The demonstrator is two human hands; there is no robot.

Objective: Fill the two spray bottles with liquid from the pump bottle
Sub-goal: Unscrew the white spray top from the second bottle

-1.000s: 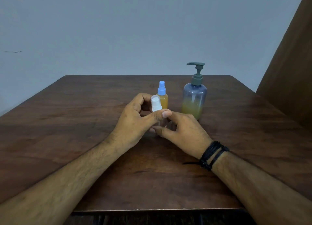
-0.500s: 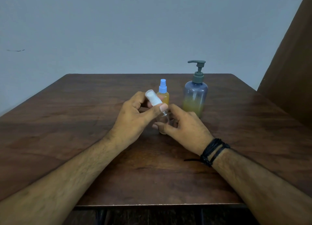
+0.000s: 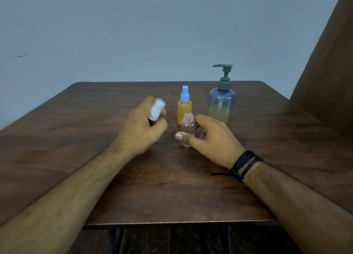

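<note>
Off came the white spray cap [image 3: 156, 108], carried toward nine o'clock by the left hand [image 3: 142, 127].
Right hand [image 3: 214, 139] pinched the clear bottle [image 3: 188, 128], upright and uncapped on the bench [image 3: 76, 139].

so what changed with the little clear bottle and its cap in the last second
The left hand has lifted the white spray cap off the clear bottle and carried it left. The neck is now open. The right hand still grips the bottle. Blue-capped bottle and pump bottle stayed put.

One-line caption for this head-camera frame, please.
Right hand steadies the uncapped clear spray bottle while the left hand holds its white spray cap aside.
</note>
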